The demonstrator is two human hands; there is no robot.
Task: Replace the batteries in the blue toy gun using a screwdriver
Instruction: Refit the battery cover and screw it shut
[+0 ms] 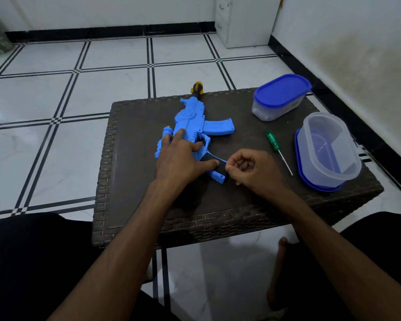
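left grip (181,158) flat, pressing toy gun (195,126) | right grip (248,170) pinching its handle | screwdriver (278,151) beside

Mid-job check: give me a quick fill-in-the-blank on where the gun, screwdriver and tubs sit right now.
The left hand presses on the ____ toy gun.
The screwdriver with the ____ handle lies untouched on the table.
The open tub stands on its own ____.
The right hand is at the gun's ____.

Missing words: blue; green; lid; grip
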